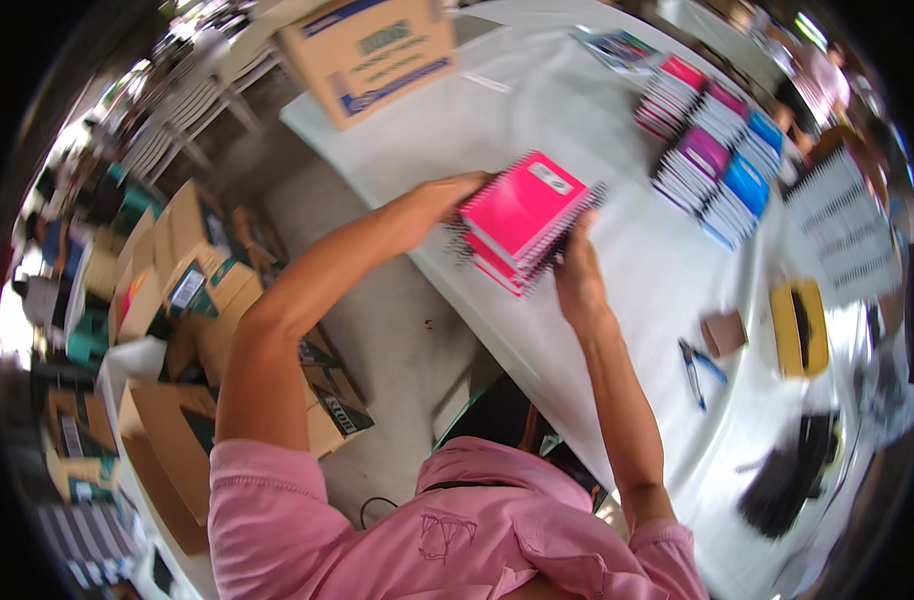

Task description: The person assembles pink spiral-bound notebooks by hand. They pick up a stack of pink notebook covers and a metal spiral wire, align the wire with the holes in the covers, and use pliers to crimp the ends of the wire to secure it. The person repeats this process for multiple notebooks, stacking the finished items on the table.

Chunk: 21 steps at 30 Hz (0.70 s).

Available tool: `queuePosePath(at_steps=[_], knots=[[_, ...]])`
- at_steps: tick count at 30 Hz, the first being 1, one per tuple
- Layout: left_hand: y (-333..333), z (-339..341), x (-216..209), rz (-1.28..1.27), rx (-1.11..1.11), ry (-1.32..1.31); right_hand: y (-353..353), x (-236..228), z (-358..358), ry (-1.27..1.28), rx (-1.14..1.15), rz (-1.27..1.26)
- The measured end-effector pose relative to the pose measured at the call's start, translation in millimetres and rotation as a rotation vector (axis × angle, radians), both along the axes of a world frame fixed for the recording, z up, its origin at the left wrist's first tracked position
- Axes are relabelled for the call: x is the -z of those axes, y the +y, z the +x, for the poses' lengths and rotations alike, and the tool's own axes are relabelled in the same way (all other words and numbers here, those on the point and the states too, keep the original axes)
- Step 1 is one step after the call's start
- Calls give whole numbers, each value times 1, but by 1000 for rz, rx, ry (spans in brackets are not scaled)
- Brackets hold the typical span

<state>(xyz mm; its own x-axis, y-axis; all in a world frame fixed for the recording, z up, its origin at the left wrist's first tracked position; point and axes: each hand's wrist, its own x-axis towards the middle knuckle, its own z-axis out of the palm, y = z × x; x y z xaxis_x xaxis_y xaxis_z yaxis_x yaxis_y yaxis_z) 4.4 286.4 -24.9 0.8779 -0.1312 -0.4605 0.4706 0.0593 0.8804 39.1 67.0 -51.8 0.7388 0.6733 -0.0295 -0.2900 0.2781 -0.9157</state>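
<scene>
A stack of pink spiral notebooks (522, 205) is held between my two hands above the white-covered table (407, 150), close to its left edge. My left hand (455, 195) grips the stack's far left side, its fingertips partly hidden behind the covers. On the near right side, along the black spiral binding, my right hand (580, 270) is closed on the same stack. The notebooks lie slightly out of line with one another. To the right, several more piles of spiral notebooks (699, 155) stand close together in pink, purple and blue.
A cardboard box (372, 55) stands at the table's far left corner. Blue-handled pliers (695, 372), a small brown block (725, 333), a yellow case (799, 327) and a black brush-like object (785, 480) lie at the right. Several cartons (192, 260) are piled at the left.
</scene>
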Motion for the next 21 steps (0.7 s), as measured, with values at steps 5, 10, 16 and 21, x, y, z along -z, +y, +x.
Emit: queuePosePath(at_steps=[5,10,16,21], knots=[[-13,-43,-35,-314,-35,-175,-2,6,-35,21,206,-19],[10,14,16,92,-15,59,-36,-8,-71,4,255,-275],[-18,34,-12,-20,148,182,-58,8,-70,-1511,411,-487],[-11,37,-23,-137,281,225,-8,22,-23,-1839,502,-315]])
